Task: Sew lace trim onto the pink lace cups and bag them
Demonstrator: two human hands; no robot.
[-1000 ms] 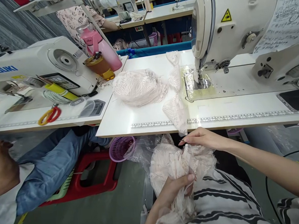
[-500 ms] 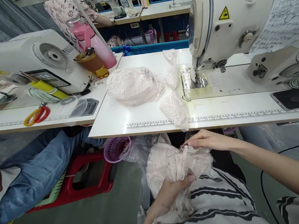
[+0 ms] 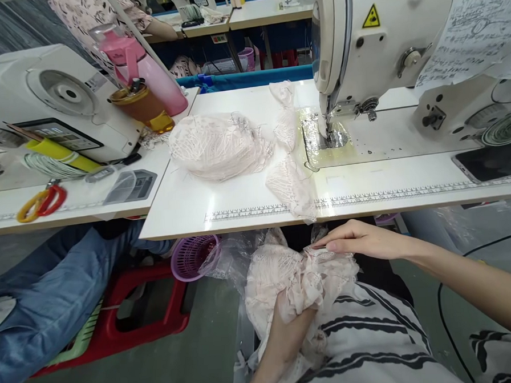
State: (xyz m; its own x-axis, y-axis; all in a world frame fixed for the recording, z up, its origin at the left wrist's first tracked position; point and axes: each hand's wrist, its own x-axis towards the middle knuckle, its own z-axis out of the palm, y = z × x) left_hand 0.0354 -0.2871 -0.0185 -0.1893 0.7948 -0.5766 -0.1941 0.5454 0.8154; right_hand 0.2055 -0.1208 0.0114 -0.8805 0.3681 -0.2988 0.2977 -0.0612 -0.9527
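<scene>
Gripping crumpled pink lace bundle (image 3: 294,278) | left hand (image 3: 290,327) clenched underneath | right hand (image 3: 358,240) pinching top edge

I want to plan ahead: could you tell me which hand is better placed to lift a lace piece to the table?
Probably the right hand: it pinches the lace bundle's top edge just below the table.

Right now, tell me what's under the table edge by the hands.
Under the table edge, both hands hold a lace bundle on the lap: left hand gripping below, right hand pinching its top. A purple basket sits leftward. Anything beneath the lace is hidden.
</scene>
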